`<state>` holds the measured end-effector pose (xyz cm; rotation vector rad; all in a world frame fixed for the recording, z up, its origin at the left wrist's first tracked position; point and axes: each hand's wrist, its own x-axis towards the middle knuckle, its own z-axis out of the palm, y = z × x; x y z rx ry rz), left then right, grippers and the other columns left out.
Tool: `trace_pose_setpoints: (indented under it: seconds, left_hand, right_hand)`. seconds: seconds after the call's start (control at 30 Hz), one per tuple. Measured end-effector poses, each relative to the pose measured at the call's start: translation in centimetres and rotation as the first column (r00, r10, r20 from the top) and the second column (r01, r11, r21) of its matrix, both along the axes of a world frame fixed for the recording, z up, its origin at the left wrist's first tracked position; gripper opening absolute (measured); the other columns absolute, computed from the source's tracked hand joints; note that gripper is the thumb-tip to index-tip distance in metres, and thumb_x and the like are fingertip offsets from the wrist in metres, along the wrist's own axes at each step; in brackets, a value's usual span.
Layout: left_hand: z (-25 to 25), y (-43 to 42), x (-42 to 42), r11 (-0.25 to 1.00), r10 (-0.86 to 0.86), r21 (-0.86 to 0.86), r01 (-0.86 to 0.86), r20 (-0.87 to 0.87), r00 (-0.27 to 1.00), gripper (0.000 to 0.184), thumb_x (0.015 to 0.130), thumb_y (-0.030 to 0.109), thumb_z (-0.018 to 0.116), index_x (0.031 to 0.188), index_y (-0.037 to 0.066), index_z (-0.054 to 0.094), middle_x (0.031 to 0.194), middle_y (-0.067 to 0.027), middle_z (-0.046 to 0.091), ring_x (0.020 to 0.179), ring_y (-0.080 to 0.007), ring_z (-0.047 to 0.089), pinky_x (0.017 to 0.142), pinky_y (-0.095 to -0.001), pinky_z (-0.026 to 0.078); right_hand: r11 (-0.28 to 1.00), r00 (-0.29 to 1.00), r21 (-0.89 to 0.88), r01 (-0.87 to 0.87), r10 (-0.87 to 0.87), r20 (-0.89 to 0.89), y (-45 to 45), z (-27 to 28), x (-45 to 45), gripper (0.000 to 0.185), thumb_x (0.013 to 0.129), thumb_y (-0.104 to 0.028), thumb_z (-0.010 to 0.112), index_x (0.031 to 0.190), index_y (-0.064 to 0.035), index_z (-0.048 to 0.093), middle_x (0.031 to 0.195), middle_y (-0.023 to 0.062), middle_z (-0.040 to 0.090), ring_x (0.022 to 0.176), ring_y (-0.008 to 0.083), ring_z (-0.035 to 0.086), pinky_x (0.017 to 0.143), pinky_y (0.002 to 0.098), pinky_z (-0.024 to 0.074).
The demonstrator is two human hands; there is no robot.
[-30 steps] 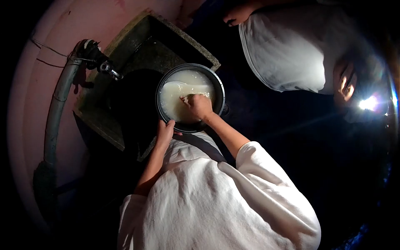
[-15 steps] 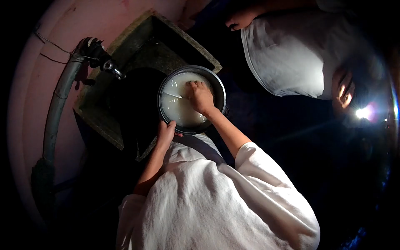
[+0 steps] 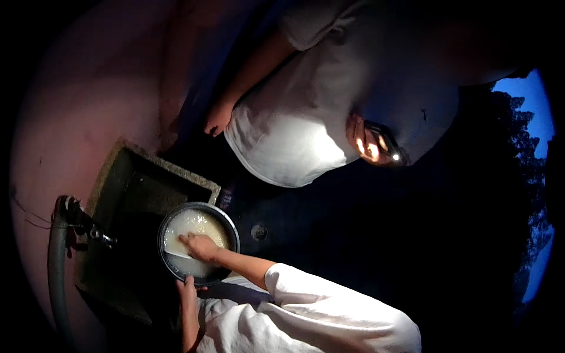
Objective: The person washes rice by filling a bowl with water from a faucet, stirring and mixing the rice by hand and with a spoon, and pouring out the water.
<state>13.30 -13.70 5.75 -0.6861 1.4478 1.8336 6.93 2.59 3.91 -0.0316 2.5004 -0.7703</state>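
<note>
A round dark metal pot [image 3: 233,229] holds cloudy whitish liquid, with pale grain-like specks near its far side. My left hand [image 3: 188,288] grips the pot's near rim, thumb on the edge and fingers beneath. Inside the pot, my right hand [image 3: 203,247] dips into the liquid; its fingers are somewhat apart, and their tips are hidden below the surface. Beside those fingers is a pale wedge-shaped patch [image 3: 178,255]; I cannot make out whether it is an object or reflected light.
Left of the pot is a stone-like basin [image 3: 159,163], with a metal tap [image 3: 101,236] on a grey pipe [image 3: 57,276] over it. Another person in a white shirt [image 3: 282,129] stands across from me, holding a lit phone [image 3: 382,141]. A small round drain-like disc [image 3: 259,232] lies beyond the pot.
My view has swung up and right, so the pot and basin appear lower left and more of the other person shows. My left hand still holds the pot; my right hand stays in the liquid.
</note>
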Motion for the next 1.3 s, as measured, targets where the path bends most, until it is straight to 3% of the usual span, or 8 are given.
trace_pose_setpoints:
  seconds: [0.2, 0.27, 0.4, 0.43, 0.67, 0.97, 1.07, 1.3]
  left_hand:
    - [0.2, -0.1, -0.3, 1.000, -0.020, 0.007, 0.020, -0.009, 1.000, 0.043, 0.081, 0.008, 0.042, 0.122, -0.003, 0.036, 0.104, -0.0179, 0.054, 0.071, -0.0243, 0.061, 0.045, -0.0299, 0.052]
    - [-0.6, -0.4, -0.3, 0.999, -0.044, 0.009, 0.044, -0.002, 0.999, 0.043, 0.081, 0.007, 0.041, 0.122, -0.003, 0.036, 0.105, -0.0183, 0.054, 0.070, -0.0247, 0.061, 0.045, -0.0301, 0.052]
    - [-0.2, 0.0, -0.1, 1.000, 0.006, 0.021, -0.005, -0.038, 0.999, 0.042, 0.080, 0.006, 0.041, 0.121, -0.004, 0.038, 0.104, -0.0186, 0.055, 0.067, -0.0252, 0.060, 0.043, -0.0305, 0.052]
    - [-0.2, -0.1, -0.1, 0.999, 0.025, 0.040, -0.023, -0.061, 0.998, 0.041, 0.080, 0.006, 0.041, 0.119, -0.004, 0.039, 0.103, -0.0186, 0.055, 0.066, -0.0252, 0.060, 0.043, -0.0306, 0.052]
    - [0.0, -0.2, -0.4, 1.000, -0.019, 0.013, 0.019, -0.039, 0.999, 0.039, 0.080, 0.006, 0.041, 0.117, -0.005, 0.039, 0.100, -0.0192, 0.054, 0.062, -0.0250, 0.059, 0.043, -0.0313, 0.051]
    - [-2.0, -0.7, 0.1, 0.999, 0.002, 0.041, 0.000, -0.041, 0.999, 0.040, 0.080, 0.006, 0.042, 0.119, -0.003, 0.038, 0.100, -0.0170, 0.054, 0.065, -0.0247, 0.059, 0.043, -0.0311, 0.051]
    - [-1.9, -0.7, -0.1, 1.000, 0.012, 0.012, -0.011, -0.021, 1.000, 0.039, 0.080, 0.006, 0.043, 0.118, -0.002, 0.039, 0.101, -0.0171, 0.054, 0.064, -0.0244, 0.059, 0.044, -0.0313, 0.051]
    - [-1.3, -0.2, 0.0, 0.998, 0.035, -0.049, -0.034, 0.008, 0.999, 0.029, 0.080, 0.009, 0.046, 0.105, -0.006, 0.047, 0.088, -0.0162, 0.058, 0.057, -0.0236, 0.057, 0.044, -0.0327, 0.050]
  right_hand:
    - [0.979, 0.999, 0.201, 0.033, -0.030, -0.019, 2.8, 1.6, -0.2, 0.027, 0.076, -0.026, 0.057, 0.095, -0.0060, 0.060, 0.098, 0.0194, 0.058, 0.089, 0.0332, 0.059, 0.069, 0.0425, 0.0473]
    - [0.907, 0.859, 0.413, -0.079, 0.272, -0.434, 3.9, 1.9, -0.6, 0.019, 0.077, -0.016, 0.052, 0.090, -0.0050, 0.061, 0.101, 0.0141, 0.056, 0.102, 0.0296, 0.053, 0.075, 0.0394, 0.0472]
    - [0.932, 0.919, 0.324, 0.164, -0.025, -0.392, 3.5, 1.3, 0.5, 0.040, 0.074, -0.012, 0.056, 0.113, -0.0026, 0.048, 0.109, 0.0124, 0.049, 0.105, 0.0299, 0.049, 0.082, 0.0422, 0.0472]
    - [0.940, 0.962, 0.268, 0.212, -0.153, -0.225, 3.1, 0.9, 0.6, 0.081, 0.054, -0.013, 0.075, 0.125, -0.0073, 0.037, 0.109, 0.0154, 0.046, 0.103, 0.0329, 0.050, 0.084, 0.0424, 0.0464]
    - [0.966, 0.967, -0.052, 0.254, -0.252, 0.040, -0.7, -0.5, 1.3, 0.085, 0.062, -0.004, 0.064, 0.138, -0.0142, 0.028, 0.139, 0.0333, 0.021, 0.111, 0.0439, 0.048, 0.092, 0.0442, 0.0427]
    - [0.940, 0.963, 0.209, 0.269, -0.257, -0.083, -0.2, 0.4, -0.2, 0.030, 0.071, -0.016, 0.058, 0.100, -0.0070, 0.059, 0.090, 0.0188, 0.062, 0.085, 0.0307, 0.063, 0.073, 0.0415, 0.0477]
    - [0.893, 0.769, 0.397, 0.211, 0.099, -0.631, 1.4, -2.4, 0.0, 0.028, 0.073, -0.018, 0.056, 0.098, -0.0054, 0.058, 0.103, 0.0168, 0.054, 0.098, 0.0301, 0.054, 0.080, 0.0404, 0.0428]
    - [0.950, 0.962, 0.235, 0.204, -0.150, -0.228, 0.1, -0.6, -0.8, 0.041, 0.074, -0.010, 0.055, 0.113, -0.0075, 0.045, 0.110, 0.0168, 0.047, 0.086, 0.0384, 0.060, 0.074, 0.0488, 0.0476]
